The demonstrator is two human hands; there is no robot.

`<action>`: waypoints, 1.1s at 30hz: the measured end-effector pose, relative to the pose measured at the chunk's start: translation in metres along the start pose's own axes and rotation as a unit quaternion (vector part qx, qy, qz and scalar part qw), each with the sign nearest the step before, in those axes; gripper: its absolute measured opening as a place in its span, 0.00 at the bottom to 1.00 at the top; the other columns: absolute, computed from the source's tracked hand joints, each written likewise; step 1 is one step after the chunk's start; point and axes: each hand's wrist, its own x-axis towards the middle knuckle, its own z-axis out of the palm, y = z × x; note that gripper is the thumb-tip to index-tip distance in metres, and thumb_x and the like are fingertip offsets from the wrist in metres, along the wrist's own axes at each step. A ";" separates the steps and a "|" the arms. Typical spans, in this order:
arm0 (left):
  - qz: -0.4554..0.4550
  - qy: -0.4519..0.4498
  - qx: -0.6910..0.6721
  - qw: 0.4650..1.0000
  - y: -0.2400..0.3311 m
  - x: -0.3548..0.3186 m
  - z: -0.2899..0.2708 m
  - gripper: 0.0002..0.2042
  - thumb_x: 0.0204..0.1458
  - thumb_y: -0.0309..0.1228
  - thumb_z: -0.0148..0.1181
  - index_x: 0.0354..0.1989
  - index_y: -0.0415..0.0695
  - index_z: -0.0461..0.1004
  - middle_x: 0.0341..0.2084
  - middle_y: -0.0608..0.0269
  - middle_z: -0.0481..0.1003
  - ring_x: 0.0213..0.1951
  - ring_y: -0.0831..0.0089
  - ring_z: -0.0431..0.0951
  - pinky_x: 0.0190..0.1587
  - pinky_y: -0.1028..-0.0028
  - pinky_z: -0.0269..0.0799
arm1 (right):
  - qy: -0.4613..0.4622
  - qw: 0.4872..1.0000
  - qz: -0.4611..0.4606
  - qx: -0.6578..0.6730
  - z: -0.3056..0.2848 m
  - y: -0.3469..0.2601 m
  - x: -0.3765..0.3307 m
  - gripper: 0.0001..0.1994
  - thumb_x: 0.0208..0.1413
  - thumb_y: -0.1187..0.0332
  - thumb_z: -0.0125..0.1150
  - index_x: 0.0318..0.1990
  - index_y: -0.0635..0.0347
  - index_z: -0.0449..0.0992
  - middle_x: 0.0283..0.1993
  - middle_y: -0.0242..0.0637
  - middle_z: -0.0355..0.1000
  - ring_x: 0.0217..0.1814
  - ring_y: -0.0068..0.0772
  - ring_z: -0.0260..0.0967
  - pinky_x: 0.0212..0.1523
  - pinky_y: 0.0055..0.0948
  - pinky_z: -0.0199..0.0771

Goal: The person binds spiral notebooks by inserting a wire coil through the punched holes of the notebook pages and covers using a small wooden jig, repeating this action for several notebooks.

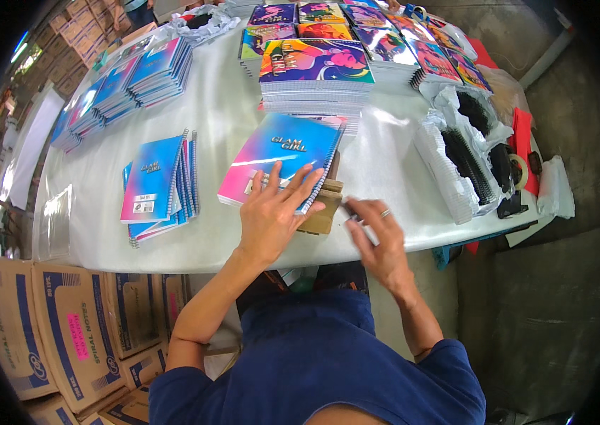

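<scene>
My left hand lies with its fingers spread over a blue-and-pink spiral notebook, pressing on its cover near the lower right edge. The notebook sits tilted, its coil along the right side, over a brown wooden block. Just right of the block, my right hand is pinched closed, with a ring on one finger. Something small and dark shows between its thumb and fingers, too hidden to name. A small pile of similar notebooks rests to the left.
Behind stands a tall stack of colourful illustrated covers and pages, with more stacks beyond. Blue-pink notebook piles stand back left. Black coils in white wrapping and a tape roll lie right. Cardboard boxes stand lower left.
</scene>
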 end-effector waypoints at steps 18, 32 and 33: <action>0.002 0.020 0.032 0.999 -0.003 -0.003 0.000 0.29 0.43 0.29 0.65 0.59 0.55 0.71 0.55 0.70 0.73 0.56 0.53 0.72 0.57 0.54 0.63 | -0.329 0.867 0.245 0.281 -0.006 -0.008 0.021 0.16 0.66 0.61 0.49 0.38 0.67 0.75 0.29 0.38 0.72 0.29 0.28 0.71 0.32 0.27 0.72; -0.132 0.205 -0.026 0.969 -0.143 -0.006 -0.140 0.26 0.47 0.24 0.63 0.58 0.54 0.72 0.57 0.66 0.71 0.58 0.65 0.71 0.56 0.73 0.69 | -0.075 0.952 0.006 -0.296 -0.033 0.163 0.050 0.13 0.57 0.67 0.59 0.47 0.63 0.75 0.41 0.46 0.70 0.41 0.48 0.69 0.43 0.42 0.69; -0.148 0.212 -0.050 0.965 -0.158 -0.019 -0.139 0.25 0.48 0.24 0.63 0.58 0.52 0.72 0.57 0.65 0.72 0.58 0.66 0.72 0.55 0.74 0.69 | -0.056 0.931 -0.034 -0.358 -0.034 0.168 0.046 0.12 0.54 0.69 0.61 0.46 0.62 0.75 0.46 0.46 0.69 0.46 0.49 0.68 0.47 0.42 0.67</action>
